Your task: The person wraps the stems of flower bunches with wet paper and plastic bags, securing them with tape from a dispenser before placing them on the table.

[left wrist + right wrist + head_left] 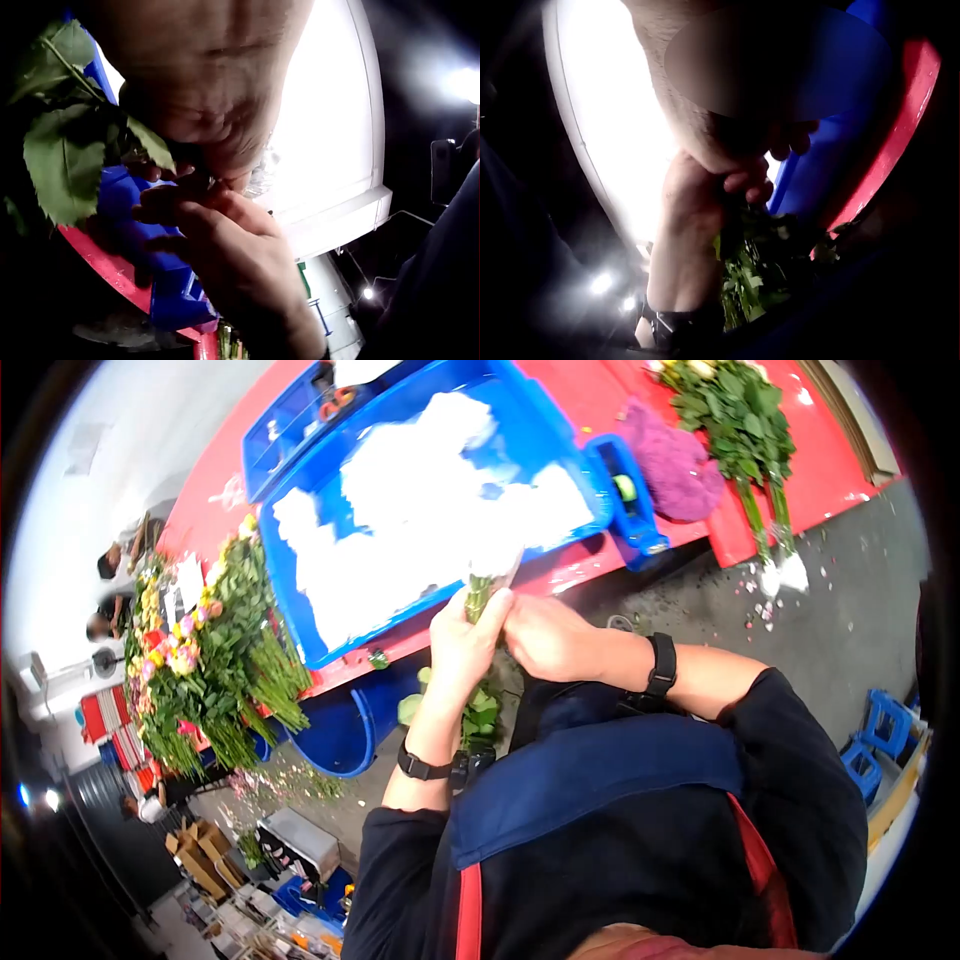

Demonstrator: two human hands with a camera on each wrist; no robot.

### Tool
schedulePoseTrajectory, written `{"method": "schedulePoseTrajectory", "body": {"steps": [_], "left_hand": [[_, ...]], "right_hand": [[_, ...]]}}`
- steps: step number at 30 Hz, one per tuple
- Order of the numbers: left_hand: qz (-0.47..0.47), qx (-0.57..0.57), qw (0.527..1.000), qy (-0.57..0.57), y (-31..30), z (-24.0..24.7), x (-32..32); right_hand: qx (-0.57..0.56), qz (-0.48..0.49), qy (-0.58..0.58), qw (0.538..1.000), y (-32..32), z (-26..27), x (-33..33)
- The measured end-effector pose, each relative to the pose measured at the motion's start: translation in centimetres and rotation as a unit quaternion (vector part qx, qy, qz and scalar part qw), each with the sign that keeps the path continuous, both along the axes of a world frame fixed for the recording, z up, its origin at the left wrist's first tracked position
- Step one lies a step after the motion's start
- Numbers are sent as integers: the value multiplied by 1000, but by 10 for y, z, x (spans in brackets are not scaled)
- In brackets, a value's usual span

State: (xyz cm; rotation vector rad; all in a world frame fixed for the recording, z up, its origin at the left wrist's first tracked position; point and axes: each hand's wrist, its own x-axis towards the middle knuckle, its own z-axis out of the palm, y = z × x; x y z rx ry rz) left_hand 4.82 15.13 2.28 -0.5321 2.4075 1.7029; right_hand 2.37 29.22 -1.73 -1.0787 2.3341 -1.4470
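While the left hand [460,645] clamps its grip round green stems [477,600], the right hand [545,638] bends close beside, its hold unclear. This looks like wrapping stem ends; next probably calls for steady stems. Beyond them, a blue tub [325,475] stands on the red counter [235,450].

Beyond the grip to the right, a purple cloth [675,465] is laid on the red table [838,445]; left of the grip, roses [200,660] are heaped near a blue bucket [335,735]; farther left, cardboard boxes [205,855], and far right, blue stools [889,711] are seen.
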Motion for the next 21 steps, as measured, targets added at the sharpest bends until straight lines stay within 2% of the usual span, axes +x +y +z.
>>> {"method": "schedulePoseTrajectory", "body": {"steps": [1, 2, 3, 4, 5, 6, 7, 8, 10, 13, 14, 15, 16, 17, 18, 20, 21], "left_hand": [[-12, -4, 1000, 7, 12, -5, 0], [-42, -59, 997, 6, 22, -9, 1], [-72, -113, 991, 7, 31, -13, 2], [-99, -167, 981, 10, 42, -15, 3], [-111, -149, 983, 9, 56, -13, 5], [-143, -178, 974, -1, 68, -20, 5], [-176, -206, 963, -10, 78, -32, 5], [-209, -233, 950, -17, 90, -42, 6], [-259, -265, 928, -25, 123, -52, 3], [-351, -283, 891, -57, 159, -69, -5], [-358, -288, 887, -51, 168, -72, -7], [-370, -235, 899, -21, 172, -78, -11], [-380, -180, 907, 11, 175, -84, -16], [-376, -137, 914, -63, 184, -65, -26], [-342, -86, 933, -73, 187, -53, -31], [-378, 37, 900, -214, 186, -15, -39], [-380, 80, 893, -228, 189, -9, -34]], "right_hand": [[-22, 18, 17, 999, 23, -4, 0], [-44, 36, 35, 998, 48, -7, -1], [144, 76, -47, 986, 82, 19, -18], [192, -17, -141, 971, 111, 30, -33], [179, -164, -119, 963, 137, 17, -45], [222, -270, 43, 936, 163, 9, -59], [324, -284, 49, 901, 185, -2, -72], [315, -214, -156, 911, 195, -10, -85], [145, -173, -96, 969, 203, -52, -90], [83, -207, -105, 969, 198, -13, -77], [92, -178, -115, 973, 201, 9, -63], [55, -142, -176, 973, 208, 31, -40], [69, -139, -62, 986, 217, 22, -16], [87, -101, -130, 983, 225, 31, 1], [80, -95, -160, 979, 238, 21, 16], [-2, -164, -325, 932, 253, -12, 22], [-207, -160, -336, 905, 249, -18, 19]]}}
